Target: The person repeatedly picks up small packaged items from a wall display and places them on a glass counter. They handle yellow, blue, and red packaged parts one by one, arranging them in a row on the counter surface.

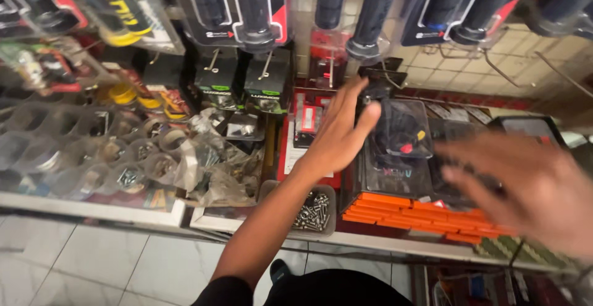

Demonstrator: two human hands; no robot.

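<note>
The clear blister pack (398, 130), holding a dark part with a small red and a small yellow knob, stands at the front of a row of like packs on the counter, just right of the left hand (340, 134) and touching its fingertips (369, 113). That hand reaches forward from the lower middle of the view, its palm flat, its fingers straight and held close together, so it is open and grips nothing; only the tips of the fingers meet the upper left edge of the pack. The right hand (531, 185) hangs in the near right of the view, badly blurred, with its fingers spread and pointing left towards the same pack; it is open too, holds nothing, and whether it touches anything cannot be told.

Below the pack lies a stack of orange boxes (426, 214) along the front of the counter. Under the left forearm sits a small grey tray of silver screws (313, 211). Behind the wrist stands a red card package (307, 124). Farther left lie crumpled clear plastic bags (219, 170) of small parts, and beyond them a run of round clear tubs (74, 151) with bits of hardware inside. Above, two small black boxes (244, 80) hang on hooks, and along the top of the view hang packs of black handlebar grips (247, 6). The white tiled floor (92, 263) shows at the lower left, below the edge of the counter.
</note>
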